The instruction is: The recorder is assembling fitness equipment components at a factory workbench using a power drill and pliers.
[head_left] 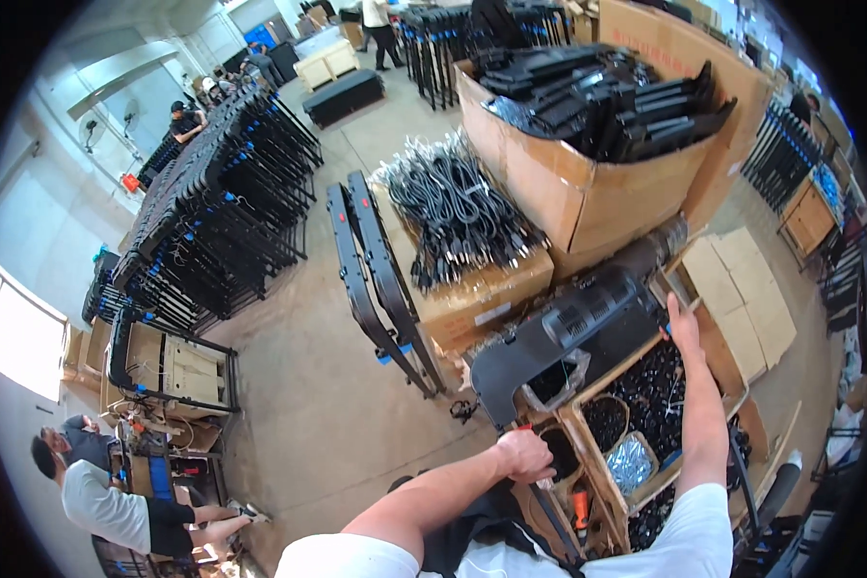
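A black curved frame with a vented console panel (578, 323) lies across the workspace in front of me, over the near boxes. My left hand (527, 456) is closed at the frame's near left corner, where a post runs down toward me; a small red piece shows beside the knuckles. At the frame's right end my right hand (682, 329) is closed around its edge, with a bit of blue by the fingers. What lies under both palms is hidden. Between my arms a divided wooden tray (575, 424) holds many small black parts, a foil-like silver bag (631, 462) and an orange-handled tool (580, 509).
A cardboard box (588, 202) full of black plastic parts stands beyond, beside bundled cables (462, 207) on a carton. Two black rails (366, 270) lean left of it. Flattened cardboard (742, 299) lies right. Rows of black frames (212, 193) and seated people (116, 501) are on the left.
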Demonstrator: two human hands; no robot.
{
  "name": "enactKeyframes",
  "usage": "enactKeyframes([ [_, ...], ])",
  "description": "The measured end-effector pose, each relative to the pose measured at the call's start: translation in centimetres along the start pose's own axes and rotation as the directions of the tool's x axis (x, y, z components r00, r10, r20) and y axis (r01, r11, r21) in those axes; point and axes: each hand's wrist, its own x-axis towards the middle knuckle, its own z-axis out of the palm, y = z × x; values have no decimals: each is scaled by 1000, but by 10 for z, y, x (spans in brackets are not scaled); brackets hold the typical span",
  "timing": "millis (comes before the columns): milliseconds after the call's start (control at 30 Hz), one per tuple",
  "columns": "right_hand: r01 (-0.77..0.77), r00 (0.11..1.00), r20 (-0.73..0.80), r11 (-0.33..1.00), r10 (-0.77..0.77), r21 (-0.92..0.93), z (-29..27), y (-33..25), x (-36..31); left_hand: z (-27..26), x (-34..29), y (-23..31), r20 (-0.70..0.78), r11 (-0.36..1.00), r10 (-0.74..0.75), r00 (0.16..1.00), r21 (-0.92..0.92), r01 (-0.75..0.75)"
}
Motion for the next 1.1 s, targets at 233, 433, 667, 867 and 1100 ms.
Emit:
enactKeyframes([
  [233,-23,996,62,881,59,-472,-83,48,-59,11,-14,-1,-209,1000,22,978,-4,-24],
  [433,-267,927,193,926,322,-266,-103,108,-89,38,-32,2,-832,909,317,455,129,-396],
  [667,-224,974,-95,944,207,-241,-121,104,-101,139,-58,-19,152,-111,-331,931,-986,122],
  [867,19,949,-270,888,-160,-460,-172,31,-160,137,-21,-24,86,-616,-208,974,-785,-62],
  [1100,161,822,-401,840,-405,-519,-223,-194,-279,67,-163,-39,-243,-500,-266,933,-792,-349],
])
